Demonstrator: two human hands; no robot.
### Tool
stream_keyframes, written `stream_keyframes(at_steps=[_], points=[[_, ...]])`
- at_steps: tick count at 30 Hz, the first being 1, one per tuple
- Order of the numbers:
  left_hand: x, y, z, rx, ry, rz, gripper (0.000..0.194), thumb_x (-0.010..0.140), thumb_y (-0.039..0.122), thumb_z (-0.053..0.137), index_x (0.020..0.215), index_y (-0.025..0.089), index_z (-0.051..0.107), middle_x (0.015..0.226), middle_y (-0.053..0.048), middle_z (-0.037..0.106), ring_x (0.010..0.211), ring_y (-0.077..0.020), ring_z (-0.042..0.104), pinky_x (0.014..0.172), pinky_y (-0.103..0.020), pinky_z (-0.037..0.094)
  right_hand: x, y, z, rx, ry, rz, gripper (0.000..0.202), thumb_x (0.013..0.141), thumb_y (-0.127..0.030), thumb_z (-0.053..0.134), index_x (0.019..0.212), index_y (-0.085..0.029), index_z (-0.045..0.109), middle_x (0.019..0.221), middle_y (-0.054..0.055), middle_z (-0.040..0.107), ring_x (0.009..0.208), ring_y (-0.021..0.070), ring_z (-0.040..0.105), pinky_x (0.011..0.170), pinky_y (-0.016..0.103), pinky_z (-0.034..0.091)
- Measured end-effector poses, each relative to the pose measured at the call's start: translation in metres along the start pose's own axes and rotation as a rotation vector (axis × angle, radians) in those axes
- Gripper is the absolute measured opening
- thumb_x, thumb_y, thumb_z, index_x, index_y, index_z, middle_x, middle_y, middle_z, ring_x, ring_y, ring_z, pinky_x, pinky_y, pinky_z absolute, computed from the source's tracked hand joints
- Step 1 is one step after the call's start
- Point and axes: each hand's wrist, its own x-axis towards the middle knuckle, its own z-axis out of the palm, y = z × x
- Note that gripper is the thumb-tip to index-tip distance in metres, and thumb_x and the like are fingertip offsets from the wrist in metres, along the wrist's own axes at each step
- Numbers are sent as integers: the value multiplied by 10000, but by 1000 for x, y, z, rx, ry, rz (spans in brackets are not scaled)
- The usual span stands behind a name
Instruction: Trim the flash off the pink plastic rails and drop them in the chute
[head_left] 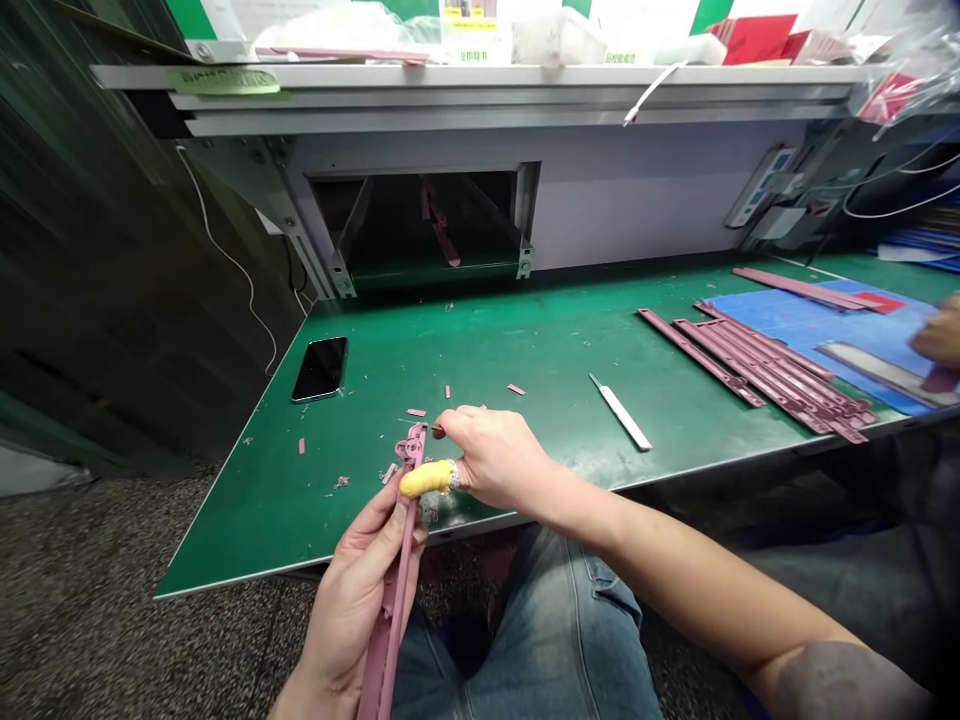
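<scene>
The pink strip (393,610) slants over the near edge of the green surface (555,340), held in the left hand (360,580); the right hand (499,455), its yellow thumb cover (429,479) against the strip, curls near the top end, whether around anything I cannot tell. Farther out: pink scraps (515,389), a phone (321,369), a white-handled tool (624,418)

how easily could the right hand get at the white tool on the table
Probably yes: the white tool lies on the table, to the right of the right hand, with no object seen between, though that hand is at the pink strip.
</scene>
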Motion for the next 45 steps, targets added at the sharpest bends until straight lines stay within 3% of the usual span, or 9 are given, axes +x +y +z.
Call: stream_keyframes(at_steps=[4, 7, 13, 15, 17, 22, 25, 33, 45], points=[[2, 1, 3, 42, 3, 52, 305, 758, 170, 725, 1060, 206, 710, 928, -23, 700, 811, -86, 637, 771, -147, 523, -5, -7, -1, -43, -18, -10, 434, 917, -583, 419, 871, -176, 561, 780, 21, 628, 619, 141, 558, 508, 259, 222], [10, 8, 7, 54, 29, 90, 320, 746, 159, 727, 1063, 202, 709, 902, -26, 708, 727, -82, 645, 687, -143, 535, -17, -25, 3, -3, -60, -89, 315, 924, -481, 475, 828, -188, 539, 740, 7, 613, 600, 141, 550, 489, 269, 185], [51, 34, 9, -4, 19, 186, 283, 821, 148, 638, 1091, 223, 676, 732, 25, 618, 566, -29, 580, 539, -110, 477, -91, -88, 32, 145, -260, -404, 190, 794, -349, 645, 761, -207, 523, 663, -9, 590, 512, 161, 481, 449, 274, 170], [62, 43, 10, -49, 4, 219, 253, 845, 139, 605, 1078, 214, 670, 748, 25, 597, 583, -21, 570, 533, -103, 458, -115, -97, 44, 212, -343, -525, 193, 781, -309, 668, 704, -208, 523, 610, -30, 574, 469, 145, 457, 430, 272, 184], [66, 50, 10, -86, -7, 234, 237, 859, 115, 575, 1061, 202, 663, 777, 22, 587, 611, -21, 568, 543, -107, 455, -123, -90, 49, 324, -351, -490, 243, 799, -388, 659, 685, -206, 546, 588, -34, 574, 473, 137, 481, 427, 269, 238], [60, 49, 5, -133, -15, 149, 244, 879, 98, 531, 1075, 204, 632, 844, 12, 579, 597, -25, 565, 450, -102, 431, -80, -42, 28, 641, -146, -51, 338, 945, -470, 444, 1011, -188, 620, 895, 36, 682, 788, 146, 626, 683, 248, 436], [49, 41, 3, -138, -22, 84, 251, 889, 134, 537, 1112, 217, 614, 864, 13, 572, 543, -13, 540, 369, -81, 391, -50, -24, 17, 608, -82, 55, 325, 952, -441, 447, 1112, -194, 586, 850, 27, 662, 712, 138, 588, 654, 248, 424], [8, 13, 0, -134, -69, -51, 320, 918, 153, 482, 1218, 227, 565, 680, 22, 532, 427, -25, 470, 316, -81, 381, -11, -21, 14, 295, 188, 124, 357, 827, -397, 605, 1121, -196, 581, 1095, 67, 671, 949, 206, 629, 749, 277, 442], [-9, 6, -9, -107, -159, -149, 321, 893, 254, 560, 1206, 311, 602, 554, 22, 523, 331, -14, 422, 340, -83, 333, -18, -29, 4, 51, 108, 166, 425, 850, -595, 505, 1007, -208, 585, 836, 27, 654, 696, 179, 602, 521, 265, 268]])
